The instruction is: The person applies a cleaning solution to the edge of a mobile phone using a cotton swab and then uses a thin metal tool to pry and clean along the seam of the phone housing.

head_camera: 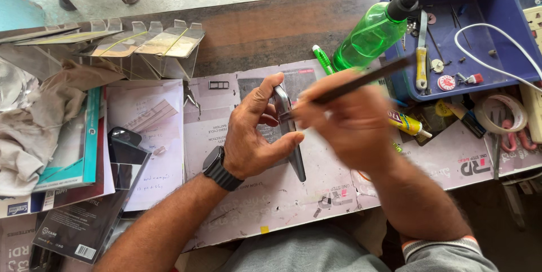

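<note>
My left hand (251, 136) grips a grey smartphone (289, 136) on its edge, standing it upright on a worn white work mat (265, 204). A black watch sits on that wrist. My right hand (347, 125) is blurred and holds a thin dark tool (367, 78) like a pen. The tool's tip touches the phone's upper side edge. The phone's screen face is hidden from view.
A blue tray (497, 29) with small tools stands at the back right, a green spray bottle (375, 32) beside it. A glue tube (407, 123), tape roll (502, 114) and white cable (497, 60) lie right. Packaged screen protectors (84, 148), cloth (28, 119) and clear stands (152, 43) fill the left.
</note>
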